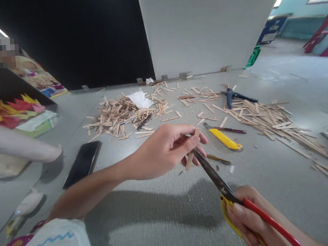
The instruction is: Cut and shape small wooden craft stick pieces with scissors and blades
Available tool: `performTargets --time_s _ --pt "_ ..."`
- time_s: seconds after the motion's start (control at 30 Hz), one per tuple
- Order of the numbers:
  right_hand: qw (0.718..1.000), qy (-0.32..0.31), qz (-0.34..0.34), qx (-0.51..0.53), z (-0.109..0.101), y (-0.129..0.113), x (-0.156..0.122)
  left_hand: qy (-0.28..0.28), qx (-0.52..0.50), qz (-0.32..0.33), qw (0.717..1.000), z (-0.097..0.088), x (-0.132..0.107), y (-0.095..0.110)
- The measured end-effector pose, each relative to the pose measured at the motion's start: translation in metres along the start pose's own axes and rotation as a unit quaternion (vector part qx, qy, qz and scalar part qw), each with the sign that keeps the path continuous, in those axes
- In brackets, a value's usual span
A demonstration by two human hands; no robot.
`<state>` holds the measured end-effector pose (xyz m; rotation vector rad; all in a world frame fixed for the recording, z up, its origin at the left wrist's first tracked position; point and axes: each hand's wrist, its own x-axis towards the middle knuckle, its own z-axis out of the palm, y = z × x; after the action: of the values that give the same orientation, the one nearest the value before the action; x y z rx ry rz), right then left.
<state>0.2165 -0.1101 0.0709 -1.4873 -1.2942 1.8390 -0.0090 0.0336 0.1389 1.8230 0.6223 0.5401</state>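
Observation:
My left hand (166, 149) is closed, pinching a thin flat wooden stick (189, 162) between thumb and fingers. In my right hand (251, 218) is a pair of scissors (218, 179) with one red and one yellow handle. Its dark blades look close together, and their tips reach the stick beside my left fingers; whether they touch it I cannot tell. Just beyond lie a yellow box cutter (223, 138), a thin dark reddish tool (229, 129) and a narrow yellowish strip (218, 159).
Piles of cut wooden sticks lie at the left (112, 115) and right (277, 121), with a crumpled white paper (140, 99) and a dark blue tool (231, 96). A black phone (82, 164) rests left. Behind stands a black and grey panel (202, 29); a person (20, 64) sits far left.

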Motion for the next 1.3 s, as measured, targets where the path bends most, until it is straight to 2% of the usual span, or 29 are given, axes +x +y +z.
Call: performTargets --time_s 0.17,0.43,0.57,0.63,0.73,0.83,0.9,1.03,1.17,1.3 --pt "0.999 -0.016 0.01 -0.027 -0.002 -0.005 0.002 0.004 0.005 0.001 1.0 0.0 0.0 0.001" --pt "0.999 -0.04 -0.036 0.001 -0.001 0.015 0.008 -0.002 -0.002 0.0 1.0 0.001 0.0 -0.002" --pt "0.999 -0.049 -0.02 0.002 -0.002 0.008 0.003 -0.004 -0.012 0.012 1.0 0.002 0.0 -0.004" --pt "0.998 -0.059 -0.033 0.015 -0.002 0.005 0.001 -0.003 -0.009 0.021 1.0 0.003 -0.001 -0.003" --pt "0.991 -0.069 -0.071 0.093 -0.001 0.011 0.001 -0.005 0.001 0.034 0.999 0.003 -0.003 -0.003" --pt "0.971 -0.073 -0.06 0.219 0.002 0.025 0.002 -0.006 0.002 0.041 0.999 0.002 -0.003 -0.003" --pt "0.953 -0.104 -0.048 0.282 0.003 0.033 0.004 -0.008 -0.008 0.041 0.999 0.001 -0.001 -0.003" --pt "0.929 -0.144 -0.062 0.335 0.001 0.035 0.007 -0.013 -0.038 0.018 0.999 0.001 0.001 -0.003" --pt "0.941 -0.096 -0.092 0.312 0.0 0.027 0.007 0.029 -0.074 -0.002 0.997 0.002 0.001 -0.004" --pt "0.975 -0.017 -0.142 0.172 0.0 0.026 0.0 0.068 -0.077 -0.002 0.995 0.004 0.0 -0.003"
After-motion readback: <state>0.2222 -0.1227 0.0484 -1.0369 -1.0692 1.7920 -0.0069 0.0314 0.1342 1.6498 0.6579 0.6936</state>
